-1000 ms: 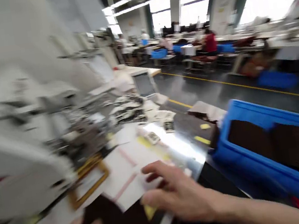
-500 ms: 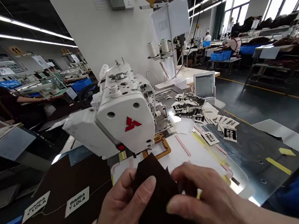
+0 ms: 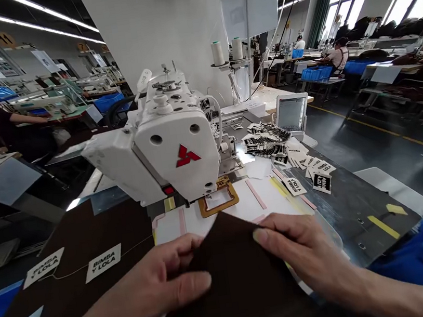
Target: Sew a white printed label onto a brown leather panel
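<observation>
Holding dark brown panel (image 3: 237, 286), both hands (image 3: 160, 273) (image 3: 303, 250)

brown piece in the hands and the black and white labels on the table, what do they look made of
The dark brown piece between the left hand and right hand looks like leather or imitation leather: matt, even surface, bending softly. The labels look like thin printed fabric or coated card, with crisp print; they are too small to tell which.
</observation>
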Demonstrator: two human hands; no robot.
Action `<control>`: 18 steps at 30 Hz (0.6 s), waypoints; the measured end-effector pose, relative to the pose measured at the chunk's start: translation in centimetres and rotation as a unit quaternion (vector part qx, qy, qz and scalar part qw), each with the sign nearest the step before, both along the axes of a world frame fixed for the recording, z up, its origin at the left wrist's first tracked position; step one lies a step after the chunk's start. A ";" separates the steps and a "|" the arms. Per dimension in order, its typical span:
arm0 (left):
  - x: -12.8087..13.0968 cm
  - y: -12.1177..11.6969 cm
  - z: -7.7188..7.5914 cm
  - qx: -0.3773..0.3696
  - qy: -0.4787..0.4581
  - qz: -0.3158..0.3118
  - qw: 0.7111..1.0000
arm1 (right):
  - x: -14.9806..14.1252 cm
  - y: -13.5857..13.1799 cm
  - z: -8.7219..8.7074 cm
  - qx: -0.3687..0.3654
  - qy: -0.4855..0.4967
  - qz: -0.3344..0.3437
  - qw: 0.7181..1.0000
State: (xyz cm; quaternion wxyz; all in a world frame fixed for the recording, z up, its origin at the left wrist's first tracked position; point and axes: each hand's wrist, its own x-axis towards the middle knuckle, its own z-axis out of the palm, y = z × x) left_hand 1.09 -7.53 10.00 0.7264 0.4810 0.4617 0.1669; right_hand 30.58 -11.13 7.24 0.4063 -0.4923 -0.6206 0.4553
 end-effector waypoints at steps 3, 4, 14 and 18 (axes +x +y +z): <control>0.8 1.5 -2.7 -0.004 0.044 -0.042 0.998 | -0.4 1.0 -3.9 -0.064 -0.025 -0.088 0.994; 0.8 1.6 -3.5 0.006 0.074 -0.029 0.997 | -0.3 1.2 -4.6 -0.076 -0.035 -0.100 0.992; 1.1 3.9 -6.6 0.047 0.211 -0.070 0.974 | 0.9 6.6 -3.4 -0.150 -0.121 0.063 0.979; 1.0 5.4 -6.9 0.047 0.220 -0.017 0.974 | 0.8 8.6 -4.0 -0.167 -0.138 0.066 0.974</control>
